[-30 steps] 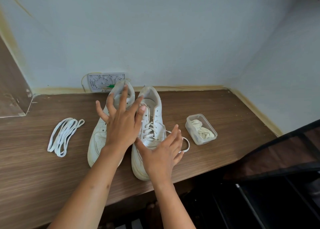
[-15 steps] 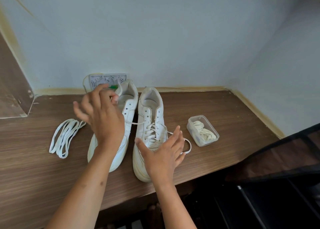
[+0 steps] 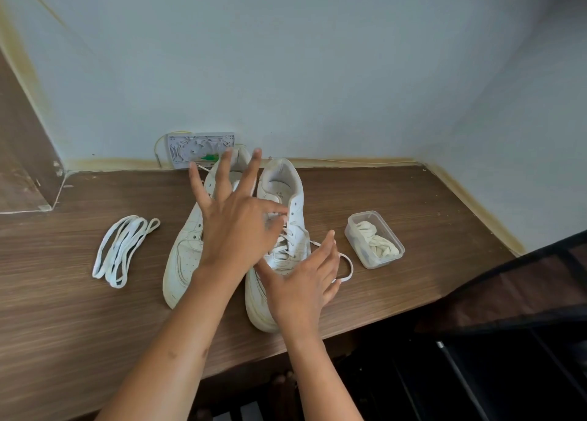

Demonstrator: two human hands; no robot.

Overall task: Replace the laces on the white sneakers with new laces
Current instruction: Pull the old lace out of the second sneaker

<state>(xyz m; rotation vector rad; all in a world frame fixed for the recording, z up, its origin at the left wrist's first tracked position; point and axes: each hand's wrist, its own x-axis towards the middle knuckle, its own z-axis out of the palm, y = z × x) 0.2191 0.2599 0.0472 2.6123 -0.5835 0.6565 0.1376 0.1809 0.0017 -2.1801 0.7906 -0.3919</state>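
No brand mark or readable writing shows on either shoe; a faint dark mark on the tongue of the right sneaker [image 3: 279, 230] is too small to make out. The two white sneakers stand side by side at the middle of the wooden surface [image 3: 397, 198], heels toward the wall at 12 o'clock, toes toward the near edge at 6 o'clock. The left sneaker [image 3: 187, 249] is largely covered by the left hand [image 3: 236, 226], which hovers over it with fingers [image 3: 222, 179] spread and straight, grasping nothing — half a second ago this hand sat farther toward 9 o'clock with its fingers loosely curled near the heel, and it has since swung back over the pair. The right hand [image 3: 301, 280] is open over the toe of the right sneaker, fingers relaxed and holding nothing, much as before. A loose lace loop [image 3: 347, 269] trails off the right sneaker toward 3 o'clock. At 9 o'clock lies a bundle of new white laces [image 3: 122, 250], well apart from the shoes; at 3 o'clock a clear plastic container [image 3: 374, 239] holds cream-coloured laces. A grey plate [image 3: 197, 150] with a green spot leans on the wall behind the heels.
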